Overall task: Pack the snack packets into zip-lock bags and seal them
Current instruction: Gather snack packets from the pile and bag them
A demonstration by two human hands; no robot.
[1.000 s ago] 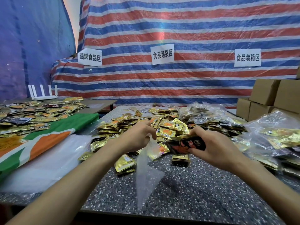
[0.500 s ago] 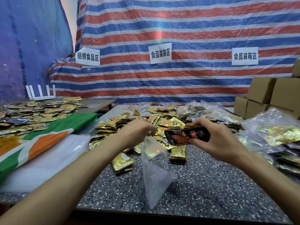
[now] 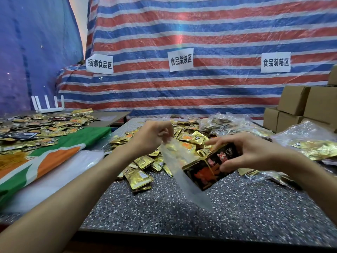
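Observation:
My left hand pinches the top edge of a clear zip-lock bag, which hangs slanting down to the right over the speckled table. My right hand grips a stack of black and red snack packets, tilted with its lower end at the bag's mouth. A heap of loose gold snack packets lies on the table behind and below both hands.
Filled clear bags of packets pile up on the right, with cardboard boxes behind them. On the left lie a green and orange sheet, more packets and a white router. A striped tarp with paper signs hangs behind.
My right hand has tilted the black packet stack and pushed its lower end down to the bag's mouth. My left hand has lifted the bag's edge higher.

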